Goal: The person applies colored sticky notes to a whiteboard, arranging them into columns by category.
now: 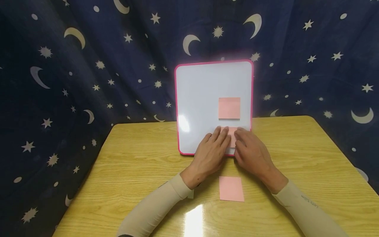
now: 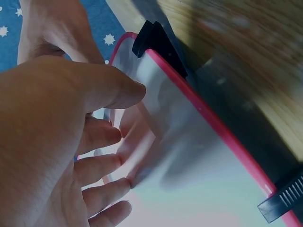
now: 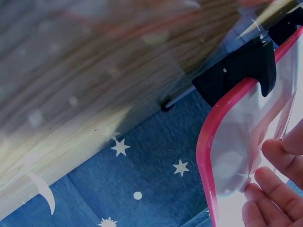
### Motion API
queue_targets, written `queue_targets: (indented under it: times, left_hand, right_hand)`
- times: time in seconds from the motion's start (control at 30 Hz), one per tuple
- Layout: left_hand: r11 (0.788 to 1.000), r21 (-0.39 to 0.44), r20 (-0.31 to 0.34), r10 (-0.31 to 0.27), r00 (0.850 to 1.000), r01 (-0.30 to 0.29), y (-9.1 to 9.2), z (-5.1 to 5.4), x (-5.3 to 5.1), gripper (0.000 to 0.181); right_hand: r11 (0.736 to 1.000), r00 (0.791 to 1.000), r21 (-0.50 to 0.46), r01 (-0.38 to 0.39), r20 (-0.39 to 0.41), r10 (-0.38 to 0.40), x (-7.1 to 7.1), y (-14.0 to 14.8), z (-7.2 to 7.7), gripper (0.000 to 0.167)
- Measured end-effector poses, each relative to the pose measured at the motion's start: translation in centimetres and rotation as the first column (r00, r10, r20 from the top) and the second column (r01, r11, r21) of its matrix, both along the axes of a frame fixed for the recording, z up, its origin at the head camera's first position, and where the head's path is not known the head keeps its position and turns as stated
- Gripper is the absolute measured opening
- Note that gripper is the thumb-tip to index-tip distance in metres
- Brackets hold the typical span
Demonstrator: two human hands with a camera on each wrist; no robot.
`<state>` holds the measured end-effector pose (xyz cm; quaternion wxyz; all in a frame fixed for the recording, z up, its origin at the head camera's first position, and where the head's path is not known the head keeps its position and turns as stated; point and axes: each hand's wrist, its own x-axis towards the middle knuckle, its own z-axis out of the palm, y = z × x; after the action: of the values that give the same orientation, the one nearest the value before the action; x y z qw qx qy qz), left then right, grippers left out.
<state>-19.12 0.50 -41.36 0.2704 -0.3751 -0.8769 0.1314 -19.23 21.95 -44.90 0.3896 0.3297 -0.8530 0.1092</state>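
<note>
we see the left hand pressing the lower pink note onto the whiteboard, fingers straight, gripping nothing; the right hand covers the note's right side, whether pinching we cannot tell.

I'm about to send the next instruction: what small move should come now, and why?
Probably press the lower pink note flat against the whiteboard with the left hand: its fingers lie over the note's left part, and the right hand is at the right edge. The upper pink note is already on the board; the third, on the table, can likely wait.
</note>
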Motion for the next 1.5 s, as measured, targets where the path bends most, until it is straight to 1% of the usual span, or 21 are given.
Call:
queue_targets:
  times: [0.17,0.4,0.53,0.63,0.77,0.9,1.13,1.33,1.5]
  left_hand:
    - [1.0,0.02,-0.006,-0.002,1.0,0.002,-0.3,-0.1,0.0,0.061]
    - [1.0,0.018,-0.012,0.013,1.0,-0.013,-0.6,-0.1,0.1,0.061]
    - [1.0,0.013,-0.013,0.024,1.0,-0.024,-0.8,-0.2,0.1,0.06]
    - [1.0,0.013,-0.014,0.028,1.0,-0.028,-0.9,-0.2,0.1,0.06]
    - [0.999,0.022,-0.006,0.027,1.0,-0.027,-1.0,-0.3,0.1,0.06]
    - [0.999,0.031,0.013,0.024,1.0,-0.024,-1.2,-0.2,0.2,0.062]
    - [0.999,0.029,0.037,0.025,0.999,-0.026,-1.5,-0.1,0.1,0.067]
    - [0.999,0.043,0.038,0.018,0.999,-0.019,-1.7,0.0,0.1,0.059]
    - [0.999,0.037,0.043,0.025,0.999,-0.027,-1.9,0.0,0.0,0.053]
  right_hand:
    - [1.0,1.0,-0.004,-0.002,-0.004,0.002,0.0,0.0,-0.1,0.019]
    - [1.0,1.0,0.008,0.001,-0.002,-0.001,0.0,0.0,0.0,0.025]
    - [1.0,1.0,0.01,0.003,0.002,-0.003,0.0,0.0,0.0,0.021]
    - [1.0,1.0,0.011,0.006,0.005,-0.006,0.0,0.0,0.0,0.022]
    - [1.0,1.0,0.011,0.008,0.008,-0.008,0.0,0.1,-0.1,0.028]
    - [1.0,1.0,0.011,0.01,0.012,-0.01,0.0,0.0,0.0,0.028]
    - [1.0,0.999,0.022,0.021,0.029,-0.022,0.2,-0.1,0.2,0.035]
    - [0.999,0.998,0.035,0.036,0.048,-0.038,0.2,0.0,0.1,0.034]
    - [0.999,0.998,0.032,0.033,0.049,-0.034,0.2,0.0,0.1,0.032]
